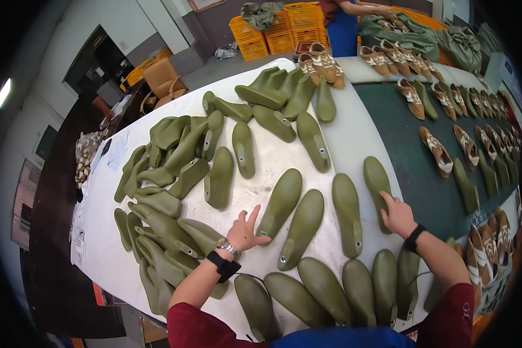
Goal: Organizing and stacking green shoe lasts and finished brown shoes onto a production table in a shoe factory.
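Note:
Green plastic shoe lasts lie over the white table. My left hand is spread, palm down, its thumb touching the heel end of one shoe last. Beside it lies another last, and a third last lies farther right. My right hand is closed over the side of the rightmost last near the table's edge; the undersides of its fingers are hidden. Several lasts form a row close to my body.
A heap of lasts covers the table's left side. On the right runs a dark green conveyor belt with brown-and-white sneakers and lasts in rows. At the back are yellow crates and another person's arm over a green sack.

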A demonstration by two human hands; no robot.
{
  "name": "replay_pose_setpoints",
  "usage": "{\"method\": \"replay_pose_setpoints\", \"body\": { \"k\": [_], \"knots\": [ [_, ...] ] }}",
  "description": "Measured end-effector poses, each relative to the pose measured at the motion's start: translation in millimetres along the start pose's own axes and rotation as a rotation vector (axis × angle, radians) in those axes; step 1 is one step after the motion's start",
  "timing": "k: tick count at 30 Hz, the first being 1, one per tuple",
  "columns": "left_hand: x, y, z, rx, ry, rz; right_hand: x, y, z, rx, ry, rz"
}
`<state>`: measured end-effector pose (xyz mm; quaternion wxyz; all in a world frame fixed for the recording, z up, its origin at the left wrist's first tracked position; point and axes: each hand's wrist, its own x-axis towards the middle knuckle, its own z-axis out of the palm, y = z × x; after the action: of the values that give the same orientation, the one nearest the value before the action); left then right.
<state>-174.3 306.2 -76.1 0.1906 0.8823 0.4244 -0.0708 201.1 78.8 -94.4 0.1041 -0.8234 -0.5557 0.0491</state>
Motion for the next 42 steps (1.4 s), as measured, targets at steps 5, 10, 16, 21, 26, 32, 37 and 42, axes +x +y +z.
{"method": "replay_pose_setpoints", "body": {
  "k": [5,10,16,21,26,32,37,42],
  "knots": [
    [-8,15,36,-0.479,-0.077,0.217,7,-7,-11,0.101,-0.154,0.017],
    [-8,38,26,-0.370,-0.124,-0.068,3,2,-18,0.117,-0.256,0.074],
    [12,60,76,-0.419,0.001,0.058,-24,-2,-19,0.302,-0.312,0.073],
    [60,78,93,-0.622,0.050,0.020,-11,-19,-6,0.359,-0.236,0.171],
    [93,102,91,-0.599,0.096,-0.154,7,-16,-8,0.424,-0.284,0.311],
    [72,136,83,-0.329,0.090,-0.126,14,-8,-28,0.325,-0.271,0.278],
    [30,115,74,-0.371,-0.193,0.216,14,10,-21,0.345,-0.265,0.308],
    [84,-26,2,0.083,0.545,-0.102,14,2,-25,0.368,-0.322,0.356]
  ]
}}
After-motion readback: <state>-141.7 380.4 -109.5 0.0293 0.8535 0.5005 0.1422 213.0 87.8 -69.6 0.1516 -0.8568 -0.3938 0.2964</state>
